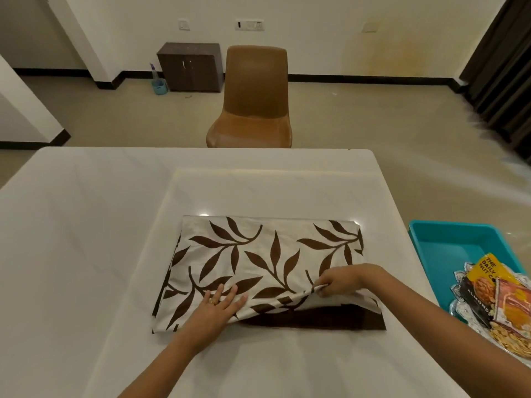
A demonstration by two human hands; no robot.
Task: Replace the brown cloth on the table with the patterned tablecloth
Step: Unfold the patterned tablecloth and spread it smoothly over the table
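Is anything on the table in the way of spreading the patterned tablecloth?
Nothing visible does. The tablecloth lies folded on the table; the left hand presses it, the right hand pinches its edge. A teal tray sits off to the right.

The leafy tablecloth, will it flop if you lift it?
Probably floppy: the patterned tablecloth sags where the right hand pinches its lifted edge. Likely light, since a pinch raises it. It might slide on the glossy table; the left hand presses it flat.

The white worktop (pixel 86 225) carries a folded patterned tablecloth (pixel 267 254). Its near edge lies under the left hand (pixel 218 304) and is pinched up by the right hand (pixel 342 281).
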